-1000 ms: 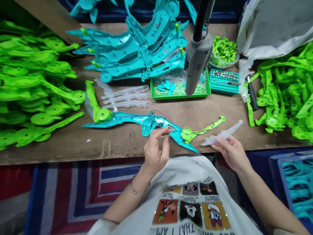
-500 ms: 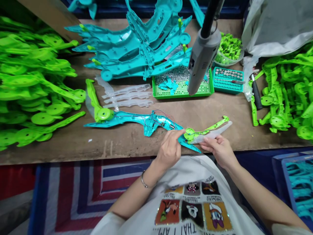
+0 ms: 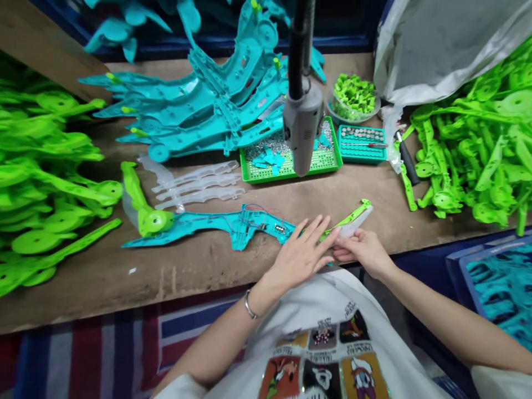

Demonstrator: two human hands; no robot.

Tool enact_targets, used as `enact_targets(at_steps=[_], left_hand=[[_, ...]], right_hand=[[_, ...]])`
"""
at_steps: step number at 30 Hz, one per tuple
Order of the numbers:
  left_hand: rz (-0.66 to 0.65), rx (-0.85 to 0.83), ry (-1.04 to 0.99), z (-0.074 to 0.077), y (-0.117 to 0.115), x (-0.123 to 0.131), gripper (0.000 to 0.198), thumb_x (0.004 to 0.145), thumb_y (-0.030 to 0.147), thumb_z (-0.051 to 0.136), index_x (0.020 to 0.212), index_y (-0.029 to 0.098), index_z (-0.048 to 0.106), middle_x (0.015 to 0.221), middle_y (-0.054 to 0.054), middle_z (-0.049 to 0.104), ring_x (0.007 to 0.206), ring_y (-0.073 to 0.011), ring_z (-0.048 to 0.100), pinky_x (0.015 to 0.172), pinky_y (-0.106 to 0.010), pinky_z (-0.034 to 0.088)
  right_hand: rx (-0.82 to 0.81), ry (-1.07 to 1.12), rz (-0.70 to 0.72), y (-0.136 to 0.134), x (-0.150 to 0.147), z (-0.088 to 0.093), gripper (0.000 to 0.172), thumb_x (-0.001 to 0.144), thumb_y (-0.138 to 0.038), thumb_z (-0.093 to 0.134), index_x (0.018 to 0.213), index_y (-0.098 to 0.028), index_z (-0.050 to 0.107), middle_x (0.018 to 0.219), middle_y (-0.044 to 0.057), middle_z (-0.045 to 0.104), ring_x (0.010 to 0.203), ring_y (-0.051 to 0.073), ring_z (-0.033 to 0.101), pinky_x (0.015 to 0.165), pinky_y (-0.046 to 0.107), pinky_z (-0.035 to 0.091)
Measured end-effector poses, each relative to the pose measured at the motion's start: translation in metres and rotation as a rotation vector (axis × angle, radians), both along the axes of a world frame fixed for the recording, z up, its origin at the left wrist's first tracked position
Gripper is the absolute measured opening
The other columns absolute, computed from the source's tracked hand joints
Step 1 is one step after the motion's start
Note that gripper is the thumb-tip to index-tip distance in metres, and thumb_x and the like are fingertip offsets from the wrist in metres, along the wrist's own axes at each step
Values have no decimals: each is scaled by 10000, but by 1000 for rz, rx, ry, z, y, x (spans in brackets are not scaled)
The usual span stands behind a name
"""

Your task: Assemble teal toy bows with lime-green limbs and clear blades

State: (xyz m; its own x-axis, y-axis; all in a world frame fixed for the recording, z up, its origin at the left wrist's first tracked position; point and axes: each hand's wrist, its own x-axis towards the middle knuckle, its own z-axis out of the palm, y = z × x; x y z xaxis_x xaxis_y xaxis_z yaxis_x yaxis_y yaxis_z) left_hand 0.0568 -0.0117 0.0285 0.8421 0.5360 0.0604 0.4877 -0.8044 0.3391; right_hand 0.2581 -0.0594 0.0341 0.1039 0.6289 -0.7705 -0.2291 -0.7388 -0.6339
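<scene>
Right hand: Thumb and fingers pinch a translucent plastic strip by its near edge, the right hand [image 3: 361, 252] at the bench's front edge; a light pinch likely suits such thin stock.
Left hand: Fingers fanned, palm down, the left hand [image 3: 301, 252] shows nothing gripped; whether it presses or hovers cannot be told. Steady, flat pressure there would probably stop the parts sliding.
Translucent strip: The strip [image 3: 354, 224] lies against the near side of a lime-green arm [image 3: 353, 212], its inner end hidden by fingers. Matching the two curves along their full length before pressing seems the sound approach.
Turquoise shell: Hollow side up on the workbench [image 3: 100, 282], the shell [image 3: 211, 223] runs leftward from beneath the left hand, its right end largely covered.
Wires: Thin red and dark wires [image 3: 266, 210] loop across the shell's middle; slack is best guided clear of edges that could pinch it.
Spare strips: Beyond the shell, more translucent strips [image 3: 199, 185] lie side by side.
Electric screwdriver: Farther back, a grey driver [image 3: 302, 133] hangs over a green perforated tray [image 3: 320, 166], well apart from both hands.
</scene>
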Motion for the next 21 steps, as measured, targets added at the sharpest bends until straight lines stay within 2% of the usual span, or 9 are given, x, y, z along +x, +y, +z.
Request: enact_targets(at_steps=[2,5,8,11,14,21], left_hand=[[2,25,27,-3,-1,0,604,1041,402,445,1601,250,277,1672,-105,279,1549,-295,262,1235,-501,251],[25,56,33,-6,-1,2,552,1043,316,430,1582,241,332,1653,-100,327,1526,-283,318,1222,-483,277],[40,81,21,-7,-1,4,530,1036,291,439,1560,237,379,1632,-95,372,1501,-274,368,1208,-472,301],[43,95,7,-8,-1,5,521,1031,282,447,1548,239,402,1620,-84,396,1488,-269,390,1198,-462,314],[45,111,-10,-8,1,5,523,1024,266,455,1544,240,410,1606,-79,421,1474,-263,413,1184,-451,329],[14,183,11,-12,5,4,556,1011,248,463,1561,236,385,1600,-70,428,1458,-258,434,1155,-441,349]], right_hand=[[-18,-27,95,4,9,-1,381,708,-416,878,864,-127,686,729,82,770,601,173,742,561,249,640],[-67,-71,235,17,36,0,382,730,-448,864,784,-119,678,678,105,754,544,177,720,504,249,622],[-46,-154,155,36,73,2,370,800,-468,810,791,-128,665,663,102,747,507,159,700,484,235,611],[12,-186,59,52,99,3,337,856,-451,764,815,-138,645,676,95,751,525,137,703,531,216,624],[27,-191,81,60,106,2,338,851,-442,772,805,-139,631,682,104,754,535,141,708,535,217,626],[34,-293,192,71,99,-8,371,866,-466,722,704,-169,569,652,103,742,500,164,689,468,254,592]])
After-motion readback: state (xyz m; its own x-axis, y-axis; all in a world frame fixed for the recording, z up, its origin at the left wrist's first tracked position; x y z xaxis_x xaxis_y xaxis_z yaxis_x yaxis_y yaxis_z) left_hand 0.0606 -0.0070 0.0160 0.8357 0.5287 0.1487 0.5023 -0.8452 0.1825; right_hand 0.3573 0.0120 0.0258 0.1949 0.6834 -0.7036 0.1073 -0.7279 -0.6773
